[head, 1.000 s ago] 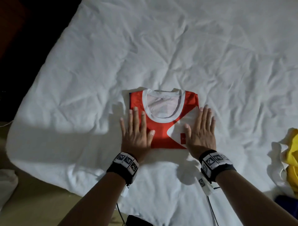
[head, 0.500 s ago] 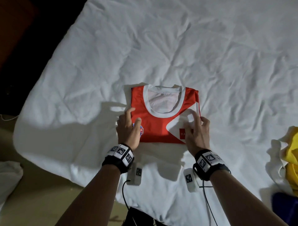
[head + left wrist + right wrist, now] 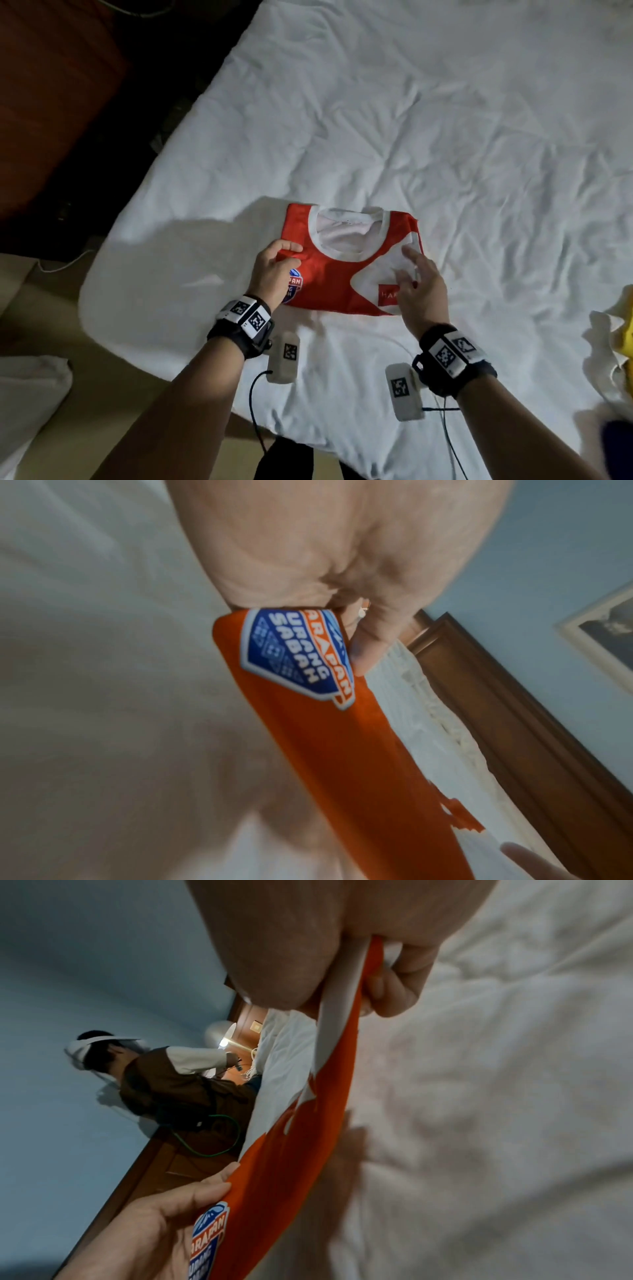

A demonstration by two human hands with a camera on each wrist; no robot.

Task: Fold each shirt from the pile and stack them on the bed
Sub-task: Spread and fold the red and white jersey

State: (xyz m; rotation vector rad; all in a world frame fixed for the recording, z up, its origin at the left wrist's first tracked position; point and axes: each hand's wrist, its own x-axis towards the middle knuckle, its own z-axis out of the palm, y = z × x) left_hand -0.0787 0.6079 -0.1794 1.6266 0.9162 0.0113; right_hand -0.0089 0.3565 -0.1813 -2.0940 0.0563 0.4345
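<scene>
— What do the hands do now?
— The left hand (image 3: 274,267) pinches the left edge of the folded orange shirt (image 3: 329,274); the right hand (image 3: 416,284) pinches the right edge. The shirt is raised a little above the bed (image 3: 445,120).
— Which step is this?
— Probably carrying it to the stack. It must stay level, or the folds open.
— Any containers?
— None is visible. Only the pile (image 3: 616,342) lies at the right.

Shirt (image 3: 337,274) orange-red, white collar, white patch at 3 o'clock, blue badge (image 3: 294,656); bed sheet (image 3: 445,120) white.
</scene>
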